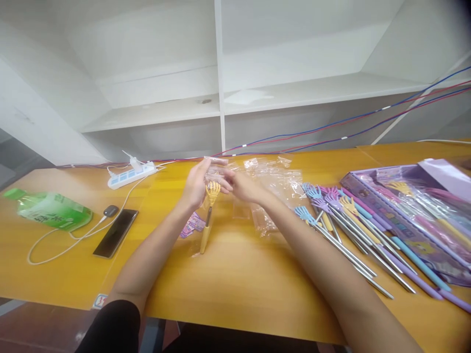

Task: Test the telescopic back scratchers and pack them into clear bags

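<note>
My left hand [196,182] is closed round the top of a clear plastic bag [217,161], near the back of the table. My right hand [243,186] meets it from the other side, its fingers bent at the bag's upper part. Below the hands hangs or lies a back scratcher [208,215] with a yellow hand-shaped head, a metal shaft and a yellow grip; it seems to be inside the bag. Small purple printed cards [192,225] rest on the table just left of it. The fingertips are partly hidden and slightly blurred.
Loose clear bags [279,184] lie right of my hands. Beyond them are several back scratchers [353,230] in a pile and a purple box [412,245] of bagged ones. At left are a green bottle [55,210], a phone [116,233] and a power strip [131,175].
</note>
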Demonstrator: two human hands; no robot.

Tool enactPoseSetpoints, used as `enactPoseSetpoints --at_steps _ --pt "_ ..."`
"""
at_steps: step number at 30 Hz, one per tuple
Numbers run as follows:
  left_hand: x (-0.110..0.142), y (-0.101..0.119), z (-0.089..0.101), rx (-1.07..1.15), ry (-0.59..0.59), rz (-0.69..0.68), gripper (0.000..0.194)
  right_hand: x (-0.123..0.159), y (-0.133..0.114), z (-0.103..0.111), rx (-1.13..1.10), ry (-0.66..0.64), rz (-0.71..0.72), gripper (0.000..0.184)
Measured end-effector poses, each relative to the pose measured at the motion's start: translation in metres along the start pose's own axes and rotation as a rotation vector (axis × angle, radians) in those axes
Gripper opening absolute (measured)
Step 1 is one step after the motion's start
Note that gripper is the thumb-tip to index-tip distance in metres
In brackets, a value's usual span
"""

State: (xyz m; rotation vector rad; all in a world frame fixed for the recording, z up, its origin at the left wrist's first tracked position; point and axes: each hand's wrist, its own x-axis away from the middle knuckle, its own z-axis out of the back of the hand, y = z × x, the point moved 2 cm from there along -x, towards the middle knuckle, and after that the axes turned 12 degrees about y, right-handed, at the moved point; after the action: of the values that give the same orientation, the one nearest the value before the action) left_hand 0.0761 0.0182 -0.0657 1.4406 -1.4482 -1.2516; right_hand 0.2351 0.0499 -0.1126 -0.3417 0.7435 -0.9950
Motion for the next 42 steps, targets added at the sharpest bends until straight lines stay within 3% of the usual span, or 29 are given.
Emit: enactPoseSetpoints --at_steps 5,8,10,12,15,18,21,24,29,36,42 --pt "-0.003 -0.002 0.003 -0.025 0.054 -0.007 0.064 -0.003 0.000 0.050 -0.003 0.447 -0.098 0.015" --pt "-0.006 -0.004 0.005 -0.002 0.103 -0.002 0.063 0.007 -0.015 0.069 -0.023 0.765 0.072 0.018" --pt "-0.007 -0.006 0.006 0.015 0.127 0.010 0.061 0.015 -0.027 0.074 -0.080 0.888 0.266 0.018" --pt "-0.007 -0.007 0.006 0.026 0.134 0.021 0.057 0.021 -0.037 0.072 -0.139 0.855 0.440 0.011" --pt "-0.008 -0.006 0.004 0.058 0.192 -0.025 0.047 0.025 -0.045 0.060 -0.091 0.636 0.641 0.009" --pt "-0.006 -0.005 0.003 0.086 0.243 -0.048 0.039 0.024 -0.046 0.047 0.135 0.414 0.658 0.029" --pt "-0.004 -0.006 0.001 0.078 0.252 -0.018 0.038 0.021 -0.043 0.040 0.300 0.346 0.612 0.039" --pt "-0.003 -0.008 0.001 0.078 0.263 -0.022 0.037 0.020 -0.042 0.039 0.347 0.428 0.689 0.037" --pt "-0.004 -0.013 -0.001 0.134 0.210 -0.027 0.040 0.022 -0.042 0.041 0.507 0.767 0.892 0.034" --pt "-0.002 -0.018 -0.004 0.165 0.192 -0.035 0.044 0.022 -0.043 0.046 0.529 0.765 0.796 0.023" --pt "0.001 -0.016 -0.004 0.069 0.205 -0.069 0.053 0.021 -0.040 0.046 0.455 0.810 0.849 0.018"
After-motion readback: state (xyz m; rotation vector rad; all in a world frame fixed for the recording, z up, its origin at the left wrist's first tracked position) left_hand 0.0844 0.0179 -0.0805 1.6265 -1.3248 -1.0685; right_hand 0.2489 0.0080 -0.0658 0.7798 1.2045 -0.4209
